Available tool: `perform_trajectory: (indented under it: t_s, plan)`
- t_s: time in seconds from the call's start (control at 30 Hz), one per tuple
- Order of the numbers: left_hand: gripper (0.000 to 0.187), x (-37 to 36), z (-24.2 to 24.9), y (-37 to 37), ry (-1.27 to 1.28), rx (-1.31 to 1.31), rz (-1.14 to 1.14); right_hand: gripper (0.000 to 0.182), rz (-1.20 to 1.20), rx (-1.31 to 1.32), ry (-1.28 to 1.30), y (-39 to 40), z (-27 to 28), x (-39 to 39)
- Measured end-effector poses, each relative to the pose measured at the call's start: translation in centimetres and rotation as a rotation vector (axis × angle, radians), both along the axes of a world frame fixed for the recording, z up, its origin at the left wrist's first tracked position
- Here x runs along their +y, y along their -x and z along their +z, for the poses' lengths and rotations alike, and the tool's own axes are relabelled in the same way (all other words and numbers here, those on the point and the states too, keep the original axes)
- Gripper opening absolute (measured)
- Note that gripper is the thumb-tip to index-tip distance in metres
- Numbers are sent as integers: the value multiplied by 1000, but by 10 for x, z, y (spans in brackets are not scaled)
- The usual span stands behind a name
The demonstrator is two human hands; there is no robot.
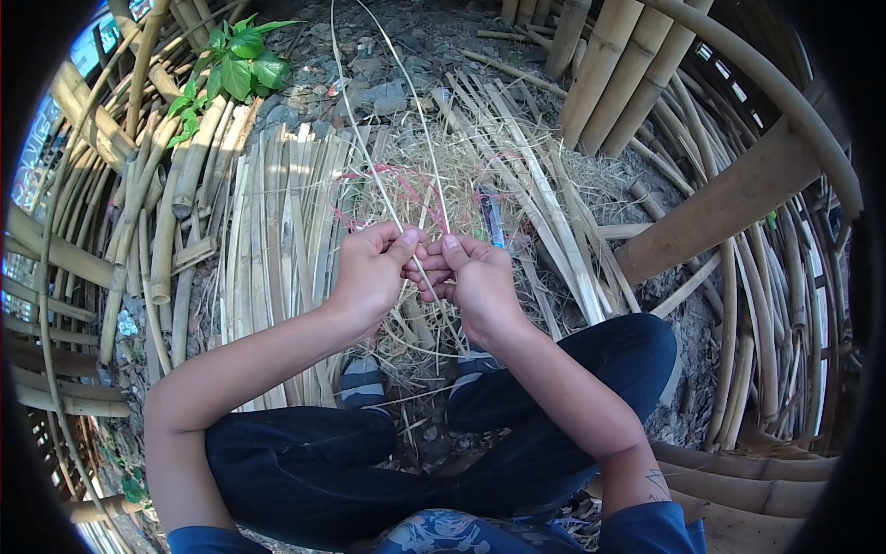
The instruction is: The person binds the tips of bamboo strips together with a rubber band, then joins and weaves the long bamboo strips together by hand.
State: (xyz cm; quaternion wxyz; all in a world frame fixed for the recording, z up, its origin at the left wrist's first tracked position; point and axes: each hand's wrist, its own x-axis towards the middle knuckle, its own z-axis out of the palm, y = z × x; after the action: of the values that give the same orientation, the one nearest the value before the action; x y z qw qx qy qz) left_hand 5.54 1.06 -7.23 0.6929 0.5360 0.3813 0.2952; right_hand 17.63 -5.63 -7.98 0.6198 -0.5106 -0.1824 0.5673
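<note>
My left hand and my right hand meet in the middle of the head view, fingertips touching, each closed in a pinch. Between the left thumb and fingers runs a thin pale bamboo strip; its lower end slants down past the fingers of the right hand. A second thin bamboo strip rises from the right thumb and fingers. Both strips lean up and away and leave the view at the top. Red plastic string lies on the shavings just beyond the hands.
Split bamboo slats lie left of the hands, more slats to the right. Straw-like shavings cover the ground, with a narrow blue-and-dark object on them. Thick bamboo poles lean at right; a green plant grows at back left.
</note>
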Motion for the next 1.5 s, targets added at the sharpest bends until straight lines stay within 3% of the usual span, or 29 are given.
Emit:
perform_trajectory:
  t_s: [1.5]
  plan:
    - [19, -2, -7, -4, -8, 15, 50, 30, -10, 8, 24, 0, 3, -3]
